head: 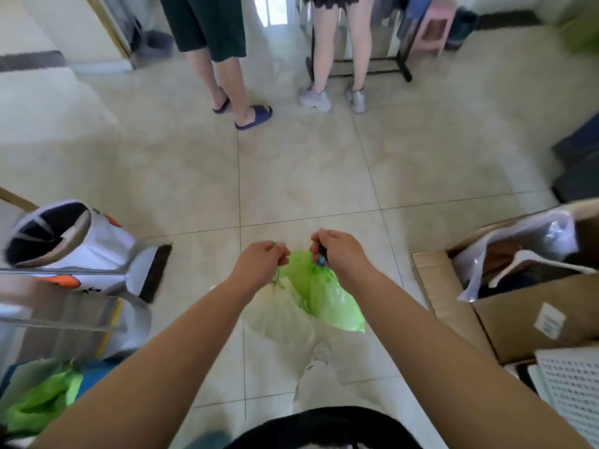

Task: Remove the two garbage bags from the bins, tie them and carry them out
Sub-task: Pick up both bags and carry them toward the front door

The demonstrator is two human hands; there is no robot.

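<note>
Clearly both garbage bags hang in mid-air over the tiled floor (291,176), near the person's body: the left hand (264,259) is closed in a fist on the gathered neck of the pale whitish bag (278,314), and the right hand (337,249) is closed likewise on the knotted top of the bright green bag (334,303), the two bags touching side by side. They look thin, soft and slippery film, sagging only slightly, so probably light. The bunched necks are the sound place to hold, since the thin sides could tear or slide through the fingers.
</note>
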